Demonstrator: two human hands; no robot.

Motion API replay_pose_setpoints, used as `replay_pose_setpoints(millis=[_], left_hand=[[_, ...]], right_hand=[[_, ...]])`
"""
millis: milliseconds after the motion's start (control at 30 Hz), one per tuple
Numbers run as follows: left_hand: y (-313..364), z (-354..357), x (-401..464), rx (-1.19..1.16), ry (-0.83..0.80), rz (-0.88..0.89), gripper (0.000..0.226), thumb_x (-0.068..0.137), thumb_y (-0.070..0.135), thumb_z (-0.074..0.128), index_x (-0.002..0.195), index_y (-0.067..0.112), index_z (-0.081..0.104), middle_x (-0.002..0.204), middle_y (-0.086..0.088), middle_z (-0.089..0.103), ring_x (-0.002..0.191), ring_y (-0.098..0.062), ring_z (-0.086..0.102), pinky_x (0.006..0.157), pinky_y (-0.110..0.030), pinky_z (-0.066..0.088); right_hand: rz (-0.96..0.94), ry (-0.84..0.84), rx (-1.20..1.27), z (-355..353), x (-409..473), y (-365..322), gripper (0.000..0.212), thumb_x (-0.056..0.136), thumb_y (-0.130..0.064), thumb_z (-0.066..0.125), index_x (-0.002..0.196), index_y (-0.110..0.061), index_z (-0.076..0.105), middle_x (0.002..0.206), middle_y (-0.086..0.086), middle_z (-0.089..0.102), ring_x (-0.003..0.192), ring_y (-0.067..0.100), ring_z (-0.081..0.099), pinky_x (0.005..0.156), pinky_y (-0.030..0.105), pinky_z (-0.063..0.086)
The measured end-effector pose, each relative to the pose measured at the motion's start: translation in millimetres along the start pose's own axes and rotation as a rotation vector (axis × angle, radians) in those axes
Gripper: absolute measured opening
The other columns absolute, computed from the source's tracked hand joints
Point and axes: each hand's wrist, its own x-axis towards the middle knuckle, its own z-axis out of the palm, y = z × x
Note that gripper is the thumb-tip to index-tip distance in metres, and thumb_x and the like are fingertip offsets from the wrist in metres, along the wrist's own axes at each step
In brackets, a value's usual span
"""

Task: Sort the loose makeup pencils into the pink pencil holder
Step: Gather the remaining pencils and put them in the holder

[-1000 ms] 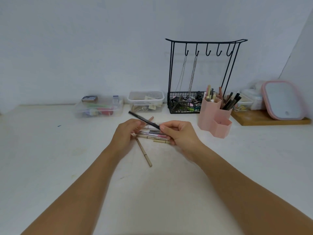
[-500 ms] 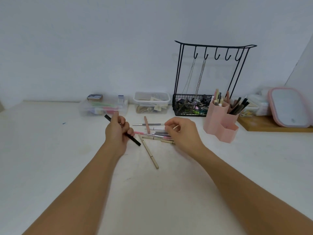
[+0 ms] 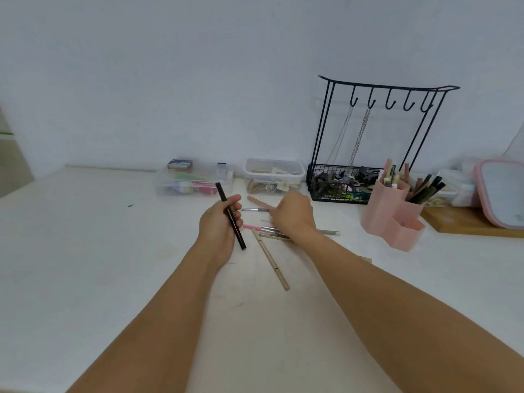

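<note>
Left grip [image 3: 219,225] is holding a black pencil [image 3: 231,219], right grip [image 3: 293,215] unclear, while several loose pencils [image 3: 270,235] are remaining beside the part-filled pink pencil holder [image 3: 388,219].

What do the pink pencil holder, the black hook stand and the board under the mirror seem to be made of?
The pink pencil holder looks like moulded plastic, matte: even colour, flat faceted walls. The black hook stand seems to be thin metal wire with a dark coating: slim bent rods, hooks and a mesh basket. The board under the mirror looks like wood, judging by its warm brown tone; grain is not clear.
</note>
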Motion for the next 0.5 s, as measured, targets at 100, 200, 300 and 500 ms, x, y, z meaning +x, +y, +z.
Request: replay_pose_setpoints(millis=[100,200,300,500], left_hand=[[-5,0,-1,0.151,-0.068,0.054,0.023,0.110,0.026,0.039,0.117,0.023,0.061,0.067,0.000,0.053,0.054,-0.012,0.046,0.052,-0.027,0.043],[-8,10,-9,0.212,-0.116,0.074,0.015,0.103,0.035,0.057,0.113,0.024,0.060,0.062,0.006,0.032,0.052,-0.010,0.027,0.045,-0.021,0.028],[-14,22,-21,0.227,-0.157,0.098,0.026,0.086,0.033,0.078,0.101,0.017,0.065,0.059,0.009,0.033,0.052,-0.009,0.029,0.049,-0.021,0.032],[-25,32,-32,0.142,-0.164,0.071,0.031,0.097,0.040,0.062,0.089,0.010,0.064,0.067,0.001,0.051,0.055,-0.012,0.044,0.056,-0.027,0.040]], right_hand=[[0.079,-0.001,0.434,-22,-15,8,0.030,0.090,-0.024,0.068,0.071,-0.001,0.072,0.064,0.005,0.066,0.055,0.016,0.058,0.057,0.029,0.050],[0.247,-0.229,0.979,-38,-47,17,0.020,0.092,-0.017,0.067,0.090,0.002,0.072,0.070,0.006,0.065,0.050,0.009,0.054,0.048,0.021,0.045],[0.260,-0.423,1.213,-41,-72,23,0.016,0.092,-0.014,0.067,0.098,0.000,0.071,0.074,0.006,0.066,0.056,0.008,0.056,0.053,0.018,0.046],[0.214,-0.490,1.234,-30,-87,16,0.019,0.093,-0.018,0.066,0.097,0.000,0.071,0.073,0.005,0.066,0.057,0.007,0.054,0.054,0.016,0.044]])
